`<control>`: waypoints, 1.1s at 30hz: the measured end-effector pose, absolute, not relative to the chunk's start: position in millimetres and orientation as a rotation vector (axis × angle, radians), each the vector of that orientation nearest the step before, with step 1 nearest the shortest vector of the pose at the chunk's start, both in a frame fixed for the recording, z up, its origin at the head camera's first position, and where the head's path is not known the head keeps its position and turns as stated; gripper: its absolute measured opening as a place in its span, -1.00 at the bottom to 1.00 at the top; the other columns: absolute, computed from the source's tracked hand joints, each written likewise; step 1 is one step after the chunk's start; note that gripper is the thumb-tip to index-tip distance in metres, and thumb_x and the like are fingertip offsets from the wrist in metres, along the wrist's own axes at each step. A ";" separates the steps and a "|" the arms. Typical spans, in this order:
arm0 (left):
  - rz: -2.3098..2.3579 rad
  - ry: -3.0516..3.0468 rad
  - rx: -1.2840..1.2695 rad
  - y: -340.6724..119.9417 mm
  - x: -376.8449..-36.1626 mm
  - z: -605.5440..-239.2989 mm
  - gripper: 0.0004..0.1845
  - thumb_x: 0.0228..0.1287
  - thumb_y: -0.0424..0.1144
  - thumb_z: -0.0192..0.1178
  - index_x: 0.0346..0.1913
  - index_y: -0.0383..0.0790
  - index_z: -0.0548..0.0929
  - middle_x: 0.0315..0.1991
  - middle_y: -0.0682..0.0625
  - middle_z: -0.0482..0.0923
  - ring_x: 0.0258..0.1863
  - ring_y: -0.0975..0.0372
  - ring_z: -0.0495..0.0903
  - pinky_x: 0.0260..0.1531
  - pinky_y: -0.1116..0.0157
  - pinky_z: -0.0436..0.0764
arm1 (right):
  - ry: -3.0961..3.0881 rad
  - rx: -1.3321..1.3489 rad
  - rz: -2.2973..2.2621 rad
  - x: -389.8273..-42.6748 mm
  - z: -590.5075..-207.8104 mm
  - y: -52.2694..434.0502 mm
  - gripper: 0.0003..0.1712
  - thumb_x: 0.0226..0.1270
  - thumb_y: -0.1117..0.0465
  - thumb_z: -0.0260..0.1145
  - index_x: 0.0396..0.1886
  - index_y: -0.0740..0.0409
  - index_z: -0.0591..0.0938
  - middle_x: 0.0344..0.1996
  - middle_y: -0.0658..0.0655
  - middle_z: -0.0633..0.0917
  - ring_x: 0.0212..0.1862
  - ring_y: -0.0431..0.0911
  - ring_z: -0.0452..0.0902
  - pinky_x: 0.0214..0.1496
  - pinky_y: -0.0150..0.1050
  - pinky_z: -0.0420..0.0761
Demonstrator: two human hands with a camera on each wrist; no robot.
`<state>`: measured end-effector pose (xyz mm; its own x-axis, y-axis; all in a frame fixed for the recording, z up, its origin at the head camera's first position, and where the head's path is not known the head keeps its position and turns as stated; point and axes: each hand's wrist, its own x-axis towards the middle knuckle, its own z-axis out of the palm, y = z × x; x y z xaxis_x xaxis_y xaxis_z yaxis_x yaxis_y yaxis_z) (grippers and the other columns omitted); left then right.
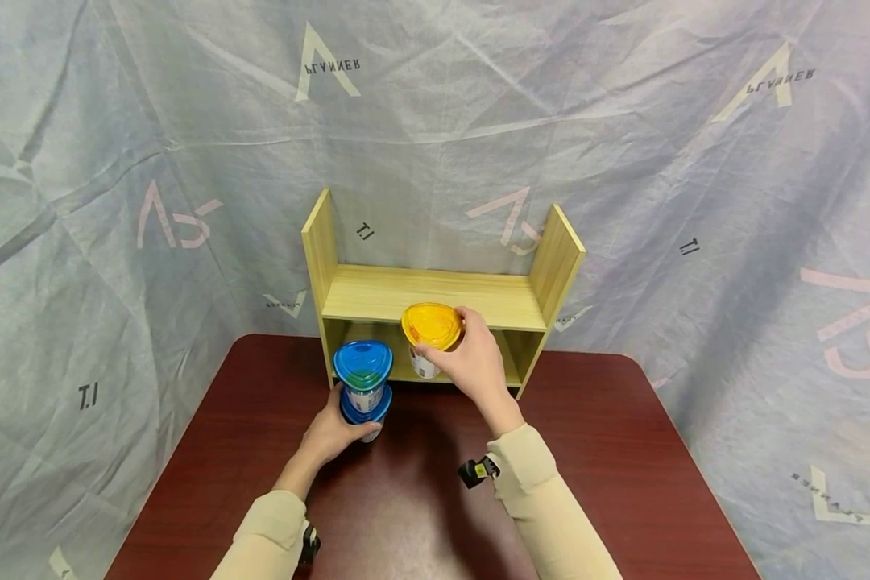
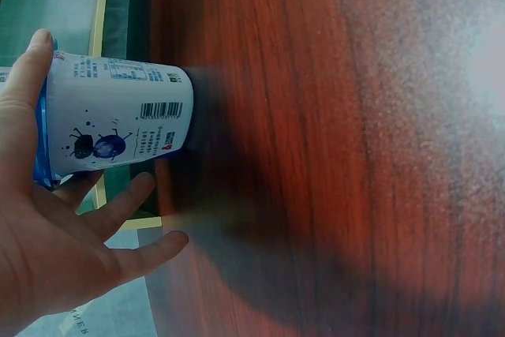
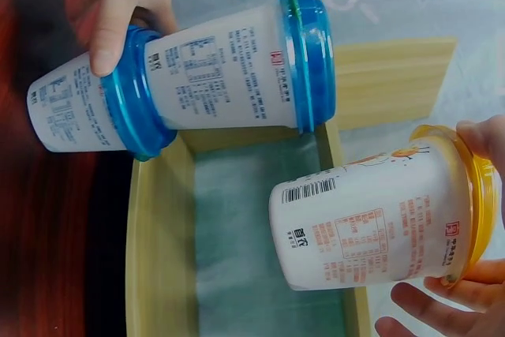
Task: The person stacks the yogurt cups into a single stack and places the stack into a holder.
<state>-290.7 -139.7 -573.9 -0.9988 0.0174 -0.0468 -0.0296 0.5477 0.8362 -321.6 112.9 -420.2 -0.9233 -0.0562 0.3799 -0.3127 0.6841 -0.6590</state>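
While your left hand (image 1: pixel 337 431) grips the lower of two stacked blue-lidded cups (image 1: pixel 363 387) near the table's (image 1: pixel 623 451) far edge, steadying the stack, your right hand (image 1: pixel 471 362) holds the yellow-lidded cup (image 1: pixel 431 334) by its lid, raised before the wooden shelf (image 1: pixel 435 294). At your left wrist, thumb and fingers (image 2: pixel 118 207) wrap the bottom cup (image 2: pixel 118 124), standing on the tabletop. At your right wrist, fingertips (image 3: pixel 481 144) pinch the yellow rim, keeping the cup clear of the shelf opening.

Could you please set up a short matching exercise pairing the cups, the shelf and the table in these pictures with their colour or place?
Things:
1. top cup of the stack
2. yellow-lidded cup
3. wooden shelf
4. table

Descriptions:
A. dark red-brown surface
B. held by the right hand, in front of the shelf
C. blue lid, sits on another blue-lidded cup held by the left hand
D. pale wood, at the table's far edge

Pairs: 1-C, 2-B, 3-D, 4-A
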 end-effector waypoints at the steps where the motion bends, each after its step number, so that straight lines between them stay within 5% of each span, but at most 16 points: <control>1: 1.471 2.720 -0.009 -139.7 -290.8 -574.0 0.22 0.07 0.11 0.54 0.59 -0.24 -0.03 0.43 -0.35 0.29 0.36 -0.21 0.37 0.31 -0.21 0.33 | -2.564 0.293 1.093 -321.9 -418.9 112.4 0.00 0.06 -0.22 0.56 0.36 0.23 0.40 0.15 0.19 0.57 0.02 0.07 0.55 0.08 0.00 0.63; 33: 1.451 2.736 -0.008 -140.9 -292.7 -576.0 0.24 0.04 0.14 0.54 0.59 -0.24 -0.03 0.41 -0.35 0.32 0.33 -0.19 0.40 0.28 -0.20 0.37 | -2.507 0.386 1.099 -324.9 -382.4 87.5 -0.01 0.04 -0.25 0.56 0.34 0.21 0.44 0.15 0.16 0.57 0.07 0.04 0.51 0.11 -0.02 0.60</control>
